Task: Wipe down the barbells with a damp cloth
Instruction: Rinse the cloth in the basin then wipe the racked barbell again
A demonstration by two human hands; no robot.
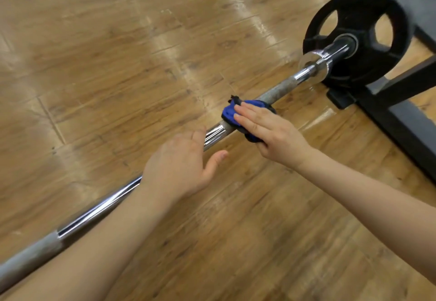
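Note:
A chrome barbell [101, 203] runs from the lower left to the upper right, just above the wooden floor. A black weight plate [358, 6] sits on its far end. A blue cloth [228, 112] is wrapped over the bar's dull knurled part. My right hand [269, 133] lies on the cloth, pressing it onto the bar with straight fingers; its thumb is hidden. My left hand [181, 166] is over the bar nearer to me, fingers loose and thumb spread, blurred. It covers a stretch of the bar and holds nothing.
A black metal rack base [387, 105] stands on the floor at the right, beside the plate. A silver collar [312, 61] sits on the bar's sleeve in front of the plate. Glossy wooden floor [118, 65] spreads left and beyond.

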